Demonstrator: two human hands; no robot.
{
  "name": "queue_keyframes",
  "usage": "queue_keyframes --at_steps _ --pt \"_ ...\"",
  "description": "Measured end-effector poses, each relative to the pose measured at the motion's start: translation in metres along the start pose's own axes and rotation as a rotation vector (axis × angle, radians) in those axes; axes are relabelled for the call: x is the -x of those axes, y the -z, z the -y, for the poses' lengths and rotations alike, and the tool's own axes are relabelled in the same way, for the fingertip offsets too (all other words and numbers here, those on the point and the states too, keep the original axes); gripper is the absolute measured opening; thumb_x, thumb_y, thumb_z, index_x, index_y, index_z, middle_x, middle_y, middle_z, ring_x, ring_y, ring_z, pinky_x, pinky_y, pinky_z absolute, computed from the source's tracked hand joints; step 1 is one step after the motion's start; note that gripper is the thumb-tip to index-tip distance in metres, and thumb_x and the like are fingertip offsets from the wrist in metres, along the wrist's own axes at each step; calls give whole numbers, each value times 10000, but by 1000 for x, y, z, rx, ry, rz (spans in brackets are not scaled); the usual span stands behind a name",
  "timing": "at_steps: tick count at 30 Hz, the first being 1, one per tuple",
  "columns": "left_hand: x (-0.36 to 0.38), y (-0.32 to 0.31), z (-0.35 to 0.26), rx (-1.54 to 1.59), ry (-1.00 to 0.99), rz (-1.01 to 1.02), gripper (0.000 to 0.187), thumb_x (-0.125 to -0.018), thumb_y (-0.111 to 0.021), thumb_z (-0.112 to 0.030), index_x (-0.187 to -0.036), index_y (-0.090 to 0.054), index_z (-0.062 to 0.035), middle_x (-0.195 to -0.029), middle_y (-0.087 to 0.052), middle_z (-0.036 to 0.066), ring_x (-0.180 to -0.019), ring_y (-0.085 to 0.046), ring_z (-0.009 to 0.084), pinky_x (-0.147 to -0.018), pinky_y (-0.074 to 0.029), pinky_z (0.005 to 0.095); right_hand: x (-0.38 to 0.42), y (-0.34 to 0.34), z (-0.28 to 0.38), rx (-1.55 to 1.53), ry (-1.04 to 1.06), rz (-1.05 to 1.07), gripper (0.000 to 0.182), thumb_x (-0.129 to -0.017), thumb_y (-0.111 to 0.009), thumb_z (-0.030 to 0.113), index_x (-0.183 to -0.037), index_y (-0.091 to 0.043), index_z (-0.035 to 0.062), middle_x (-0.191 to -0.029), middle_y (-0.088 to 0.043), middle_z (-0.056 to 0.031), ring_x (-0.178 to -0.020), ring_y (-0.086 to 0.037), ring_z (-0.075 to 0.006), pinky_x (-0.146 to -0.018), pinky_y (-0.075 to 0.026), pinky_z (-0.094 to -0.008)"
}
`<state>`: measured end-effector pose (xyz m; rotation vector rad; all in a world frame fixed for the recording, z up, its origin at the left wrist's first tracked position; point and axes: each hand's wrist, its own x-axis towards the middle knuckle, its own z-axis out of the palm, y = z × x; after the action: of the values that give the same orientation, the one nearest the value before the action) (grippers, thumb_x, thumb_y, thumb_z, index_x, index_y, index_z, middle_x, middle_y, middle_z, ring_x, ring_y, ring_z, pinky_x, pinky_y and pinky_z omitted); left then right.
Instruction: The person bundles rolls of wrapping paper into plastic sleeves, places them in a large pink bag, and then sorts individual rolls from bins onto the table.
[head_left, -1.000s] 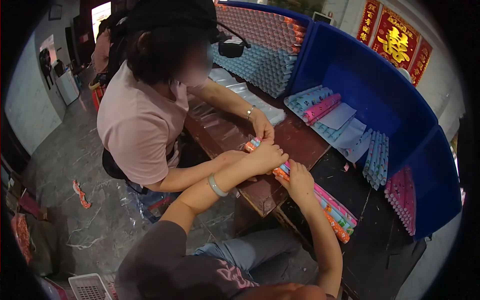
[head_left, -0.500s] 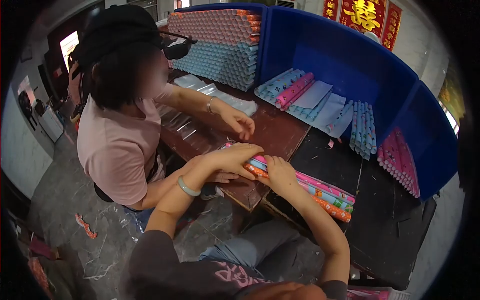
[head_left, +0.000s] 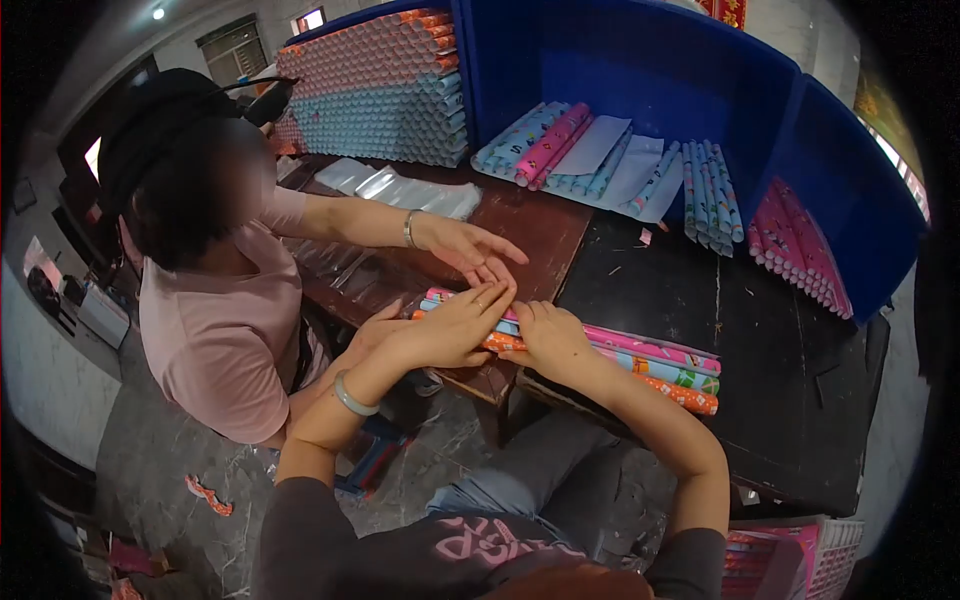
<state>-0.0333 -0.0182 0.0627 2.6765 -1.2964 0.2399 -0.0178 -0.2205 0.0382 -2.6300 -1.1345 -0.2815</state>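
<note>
A bundle of wrapping paper rolls (head_left: 655,365), pink, light blue with green, and orange, lies across the seam between the brown and black tabletops. My left hand (head_left: 460,328), below a pale bangle, is closed over the bundle's left part. Beside it, my right hand (head_left: 553,345) wraps round the middle of the same rolls, thumb on the near side. The left ends of the rolls show past my left hand. A co-worker's hand (head_left: 470,250) reaches over, its fingers at my left fingertips. The co-worker's other hand (head_left: 378,328) is near the left end, partly hidden by my forearm.
Clear plastic sleeves (head_left: 400,190) lie on the brown table. A tall stack of orange and blue rolls (head_left: 375,95) stands behind. Blue partitions (head_left: 640,75) border the back, with loose blue rolls (head_left: 712,195) and pink rolls (head_left: 797,245) before them. A crate (head_left: 835,550) is below right.
The rolls' left ends now show beyond my left hand, which has shifted slightly left. The co-worker's upper hand has come down to my fingers. The view has turned a little.
</note>
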Motion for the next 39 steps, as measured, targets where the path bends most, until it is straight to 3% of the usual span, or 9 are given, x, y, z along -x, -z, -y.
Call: queue_keyframes --at_steps 6,9,15,25,27,30,32,36,39 --pt "-26 3 -22 471 -13 -60 885 -692 -706 -246 -1363 -214 55 -1395 -224 283 -1325 -199 395 -1098 -145 437 41 8 -27 117 -16 -104 625 -680 -710 380 -1101 -494 -28 -933 -570 -138 -884 -564 -268 -745 -464 -360" --pt "-29 8 2 43 -83 -56 872 -657 -728 -259 -1337 -277 48 -1348 -321 253 -1282 -290 377 -1084 -192 463 60 22 -39 105 -34 -140 642 -690 -700 391 -1127 -485 -28 -943 -568 -139 -891 -559 -271 -754 -458 -361" --pt "-65 -30 4 4 -266 -138 609 -621 -759 -329 -1035 -489 26 -949 -541 160 -916 -518 319 -836 -394 400 79 22 -53 83 -94 -108 629 -692 -694 415 -1102 -493 -17 -932 -571 -146 -880 -562 -278 -745 -463 -368" --pt "-107 -67 -36 24 -304 -93 714 -669 -694 -451 -1095 -476 79 -1000 -553 196 -925 -541 320 -813 -417 381 123 27 -78 -87 -163 -35 717 -655 -732 416 -1150 -477 -34 -1134 -523 -206 -1062 -500 -347 -886 -411 -411" --pt "-104 -67 -36 -17 -302 -119 721 -666 -696 -451 -1102 -473 79 -1011 -552 191 -932 -538 316 -815 -414 374 164 49 -93 22 -110 -218 643 -701 -710 369 -1147 -488 -37 -1209 -484 -228 -1114 -474 -364 -937 -385 -409" --pt "-102 -59 -40 -4 -276 -100 733 -664 -697 -450 -1104 -466 87 -1009 -547 191 -929 -534 314 -814 -413 368 253 84 -115 112 -682 -439 506 -812 -612 278 -1187 -467 -29 -1259 -451 -232 -1166 -433 -367 -983 -348 -409" --pt "-100 -58 -40 -2 -264 -89 735 -666 -696 -450 -1105 -463 91 -1004 -546 193 -926 -533 315 -814 -412 369 301 86 -126 2 -902 -543 492 -887 -517 297 -1250 -427 -23 -1304 -426 -220 -1215 -411 -335 -1008 -323 -386" --pt "-110 -61 -47 3 -306 -73 742 -671 -693 -445 -1104 -452 106 -994 -540 204 -925 -528 325 -824 -417 374 350 63 -139 -1374 -699 -834 644 -950 -257 499 -1395 -260 33 -1449 -248 -115 -1319 -261 -233 -1082 -184 -336" --pt "-118 -69 -57 15 -358 -77 744 -670 -697 -437 -1103 -447 113 -990 -537 206 -924 -526 329 -832 -420 377 322 63 -110 -1387 -780 -841 662 -949 -245 498 -1397 -230 10 -1466 -201 -128 -1338 -224 -226 -1079 -200 -340"
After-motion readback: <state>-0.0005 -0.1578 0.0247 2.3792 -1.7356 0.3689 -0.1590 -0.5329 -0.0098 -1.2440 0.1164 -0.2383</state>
